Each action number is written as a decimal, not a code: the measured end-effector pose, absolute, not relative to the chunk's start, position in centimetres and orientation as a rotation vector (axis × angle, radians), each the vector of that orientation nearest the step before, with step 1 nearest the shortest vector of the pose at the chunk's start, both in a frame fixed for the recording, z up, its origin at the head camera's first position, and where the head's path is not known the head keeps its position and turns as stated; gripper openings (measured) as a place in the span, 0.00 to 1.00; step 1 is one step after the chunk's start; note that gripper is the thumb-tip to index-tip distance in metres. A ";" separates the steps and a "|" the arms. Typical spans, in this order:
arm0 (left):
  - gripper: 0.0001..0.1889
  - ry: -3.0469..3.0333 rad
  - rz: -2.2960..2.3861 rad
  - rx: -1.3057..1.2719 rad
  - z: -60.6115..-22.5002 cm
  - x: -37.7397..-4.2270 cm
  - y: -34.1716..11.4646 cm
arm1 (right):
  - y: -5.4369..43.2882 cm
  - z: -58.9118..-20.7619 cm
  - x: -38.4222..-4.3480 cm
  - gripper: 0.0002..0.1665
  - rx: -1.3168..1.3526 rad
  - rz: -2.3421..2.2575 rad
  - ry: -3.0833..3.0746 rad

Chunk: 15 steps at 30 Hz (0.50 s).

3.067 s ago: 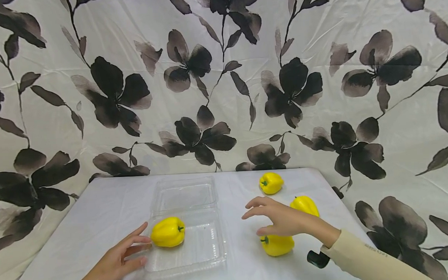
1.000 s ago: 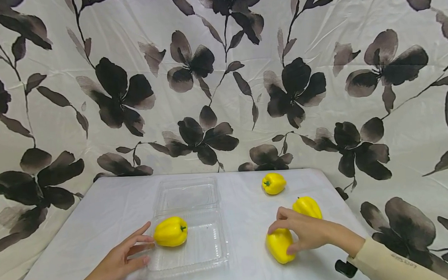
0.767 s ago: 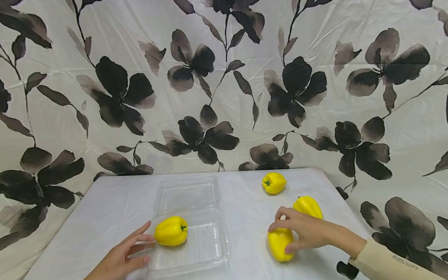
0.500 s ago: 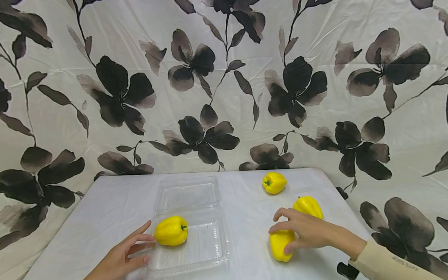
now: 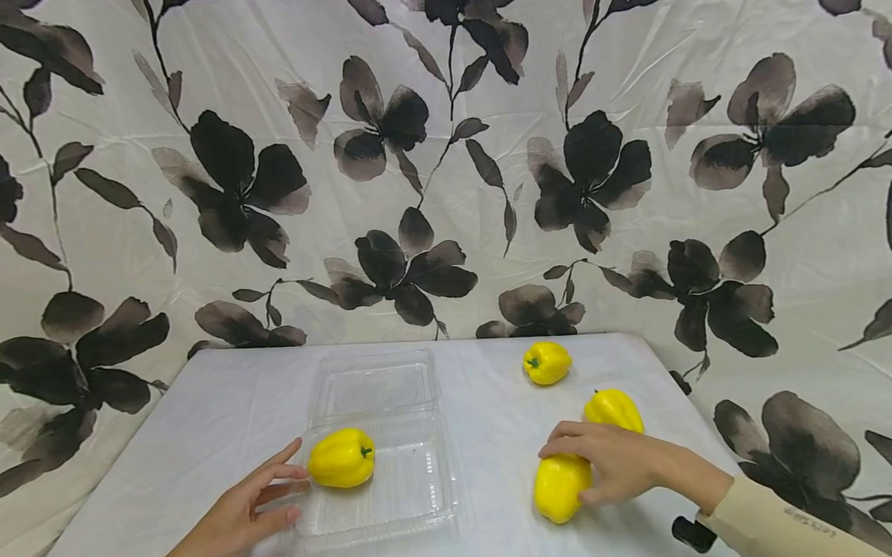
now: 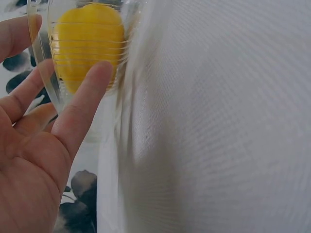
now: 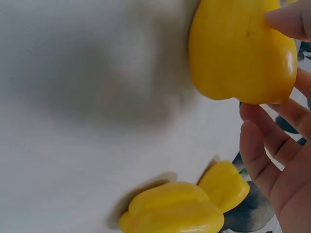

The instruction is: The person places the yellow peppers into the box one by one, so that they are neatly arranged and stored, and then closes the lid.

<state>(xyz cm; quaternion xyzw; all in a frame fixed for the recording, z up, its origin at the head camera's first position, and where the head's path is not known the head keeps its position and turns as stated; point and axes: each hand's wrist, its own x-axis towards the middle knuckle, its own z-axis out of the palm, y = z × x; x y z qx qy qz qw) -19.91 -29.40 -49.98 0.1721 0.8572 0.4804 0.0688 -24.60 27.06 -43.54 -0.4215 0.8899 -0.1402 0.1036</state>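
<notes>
My right hand [image 5: 611,462] holds a yellow bell pepper [image 5: 562,489] near the table's front right. In the right wrist view, its thumb lies on one side of that pepper and its fingers [image 7: 279,145] reach round the other. A clear plastic clamshell container [image 5: 425,487] lies with its lid folded back. In its base, on the left side, sits another yellow bell pepper [image 5: 342,458] with a green stem. My left hand [image 5: 239,512] is at the container's left edge, fingers spread and thumb extended; the left wrist view shows the fingertips by the ribbed clear wall.
Two more yellow bell peppers lie on the right: one [image 5: 614,410] just behind my right hand, another [image 5: 548,363] near the far edge. A white cloth covers the table [image 5: 220,421]. A floral curtain [image 5: 487,185] hangs behind it.
My right hand has come down onto the front pepper, which has turned so its stem no longer shows. Its fingers have shifted slightly over the pepper since. The left hand stays by the container.
</notes>
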 end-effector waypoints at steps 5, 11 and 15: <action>0.22 2.580 1.449 0.517 -50.0 -19.9 -29.5 | 27.3 -43.6 -24.7 0.34 -1.253 -0.484 2.576; 0.22 2.574 1.456 0.465 -50.0 -19.9 -29.4 | 27.4 -43.9 -24.6 0.29 -1.329 -0.498 2.578; 0.22 2.583 1.448 0.464 -49.9 -19.8 -29.3 | 27.5 -43.8 -24.6 0.29 -1.339 -0.446 2.624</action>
